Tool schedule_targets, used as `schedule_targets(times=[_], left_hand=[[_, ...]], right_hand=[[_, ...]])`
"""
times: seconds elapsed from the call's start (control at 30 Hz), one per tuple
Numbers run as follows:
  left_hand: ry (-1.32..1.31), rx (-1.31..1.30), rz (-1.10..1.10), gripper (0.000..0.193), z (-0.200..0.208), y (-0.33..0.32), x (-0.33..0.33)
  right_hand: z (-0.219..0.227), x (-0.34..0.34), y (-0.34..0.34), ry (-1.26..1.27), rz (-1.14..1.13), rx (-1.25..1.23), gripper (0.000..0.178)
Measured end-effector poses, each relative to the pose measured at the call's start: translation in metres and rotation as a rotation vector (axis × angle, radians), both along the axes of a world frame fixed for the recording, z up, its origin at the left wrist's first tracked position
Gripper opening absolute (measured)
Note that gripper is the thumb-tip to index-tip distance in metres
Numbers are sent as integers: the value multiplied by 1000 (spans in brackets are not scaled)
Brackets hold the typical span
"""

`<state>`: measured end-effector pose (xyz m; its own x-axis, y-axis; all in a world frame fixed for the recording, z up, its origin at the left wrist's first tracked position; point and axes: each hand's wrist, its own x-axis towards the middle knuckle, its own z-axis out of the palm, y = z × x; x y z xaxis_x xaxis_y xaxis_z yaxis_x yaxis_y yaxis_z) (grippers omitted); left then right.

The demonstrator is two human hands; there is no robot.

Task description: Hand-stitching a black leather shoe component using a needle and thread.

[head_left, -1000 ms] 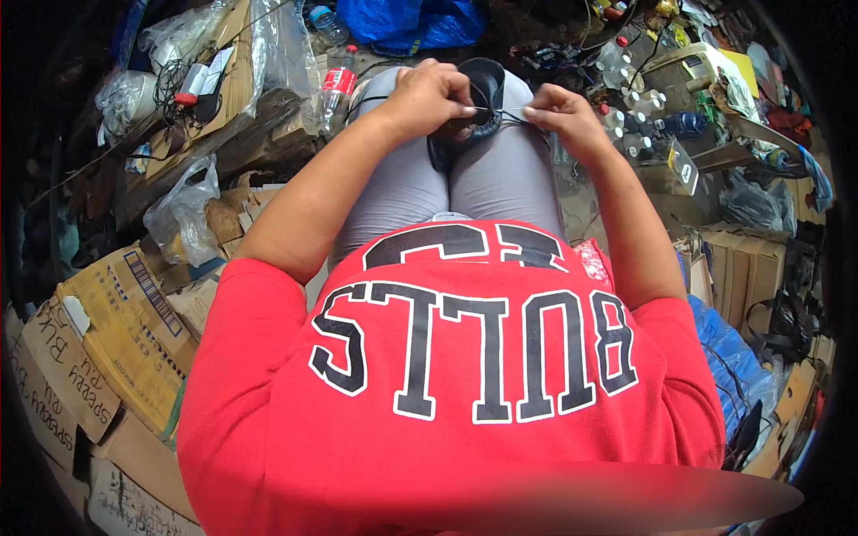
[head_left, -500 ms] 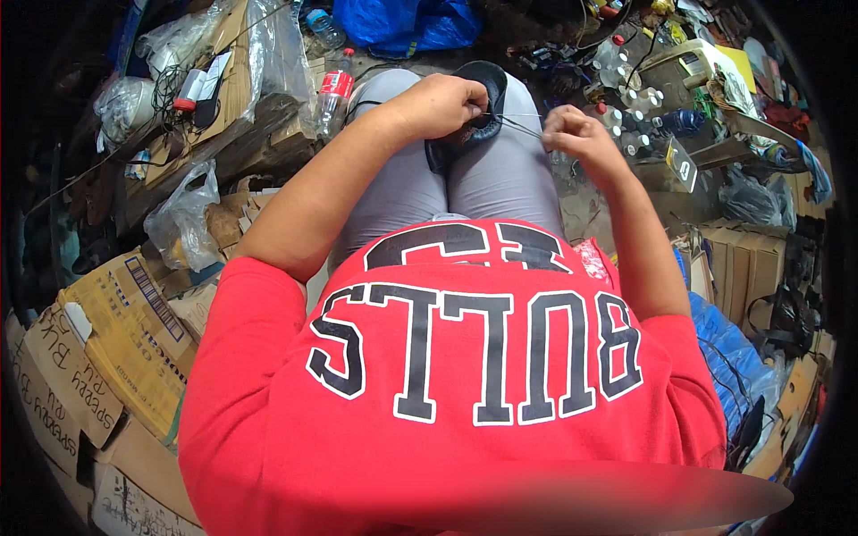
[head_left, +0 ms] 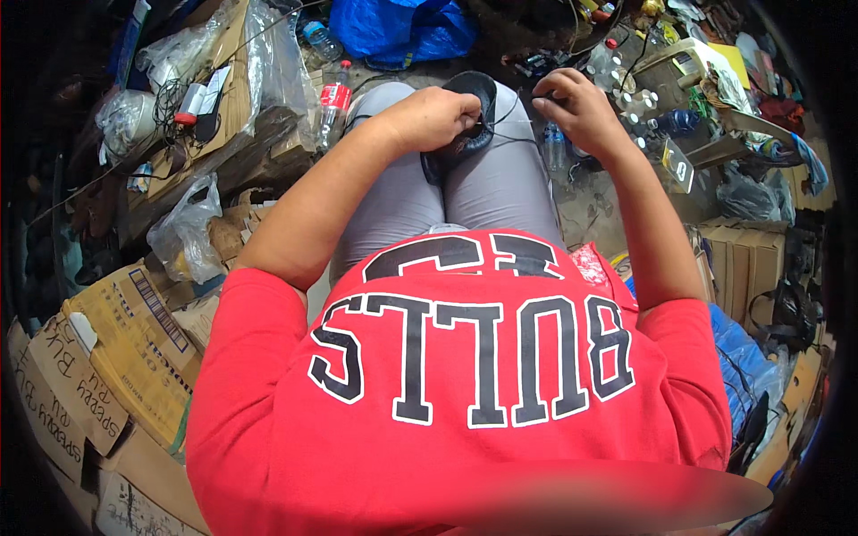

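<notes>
A black shoe (head_left: 481, 89) rests across my thighs, over my grey trousers (head_left: 474, 192). My left hand (head_left: 438, 116) is closed on its edge, fingertips pinched at the opening; what lies under them is hidden. Dark thread (head_left: 512, 139) runs from the shoe over my right thigh. To the right of the shoe, raised and apart from it, my right hand (head_left: 576, 109) has its fingers curled, thumb against forefinger. Thread seems to reach the pinch, though its end is too fine to follow.
A red-capped plastic bottle (head_left: 334, 103) stands left of my knees. Ahead lies a blue plastic bag (head_left: 402, 31). Several bottles (head_left: 635, 103) and a stool-like frame (head_left: 715, 147) are at right. Cardboard boxes (head_left: 134, 339) flank me at left.
My right hand has moved up and slightly away from the shoe, and its fingers have turned. The dark thread now hangs looser over my thigh. My left hand stays at the shoe.
</notes>
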<state>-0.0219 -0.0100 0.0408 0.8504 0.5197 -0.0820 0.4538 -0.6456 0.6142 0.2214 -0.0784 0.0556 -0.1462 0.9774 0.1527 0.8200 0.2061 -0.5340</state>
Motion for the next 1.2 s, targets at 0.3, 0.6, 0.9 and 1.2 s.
schedule_targets(times=[0.3,0.6,0.9,1.2], left_hand=[[-53,71,-65,13,0,4,-16],[-462,-346,507,11,41,28,-151],[-836,-1019,-241,25,94,-46,-23],[251,443,769,23,91,36,-271]], right_hand=[[0,-35,1,-425,377,31,11],[-22,76,-23,732,-165,-336,21],[39,-56,-3,1591,536,-334,26],[-17,150,-81,0,-500,-421,26]])
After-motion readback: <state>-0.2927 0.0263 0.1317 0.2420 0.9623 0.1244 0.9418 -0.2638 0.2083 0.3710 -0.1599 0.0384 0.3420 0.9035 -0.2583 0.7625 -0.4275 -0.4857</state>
